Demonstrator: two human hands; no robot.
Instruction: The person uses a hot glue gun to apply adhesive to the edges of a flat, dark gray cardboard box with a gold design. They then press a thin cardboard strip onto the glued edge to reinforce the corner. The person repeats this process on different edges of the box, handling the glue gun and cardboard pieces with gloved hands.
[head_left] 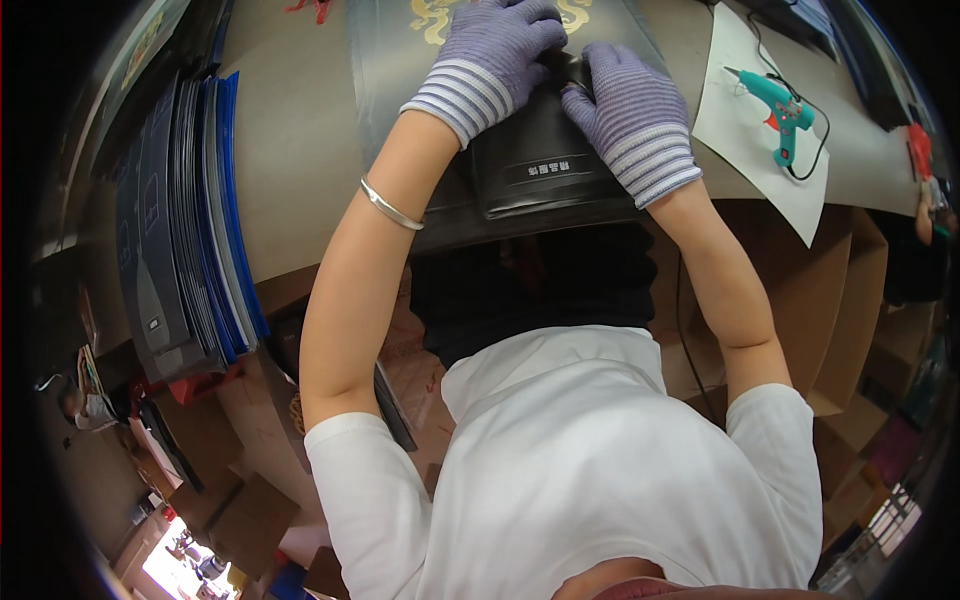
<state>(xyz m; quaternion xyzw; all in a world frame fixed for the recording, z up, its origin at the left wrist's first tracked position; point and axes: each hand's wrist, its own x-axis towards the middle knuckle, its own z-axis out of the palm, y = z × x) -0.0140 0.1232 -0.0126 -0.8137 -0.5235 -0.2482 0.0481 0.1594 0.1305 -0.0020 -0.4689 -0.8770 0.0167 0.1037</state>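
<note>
A flat black bag [535, 150] with a glossy bottom edge and small pale print lies at the table's front edge, between my forearms. My left hand [500, 50], in a purple knit glove with a striped cuff, reaches over its far left part. Those fingers are bent, with the thumb toward a bunched black piece of the bag. My right hand [635, 105], gloved alike, closes thumb and fingers on that bunched piece from the right. Under both hands lies a grey translucent sheet [385, 90] with gold ornament. Parts of the fingertips are hidden.
A teal glue gun [780, 112] with a black cord rests on white paper [725, 130] at the right. Dark and blue folded bags [190, 220] stand stacked at the left table edge. Cardboard boxes [815, 290] are below the table on the right.
</note>
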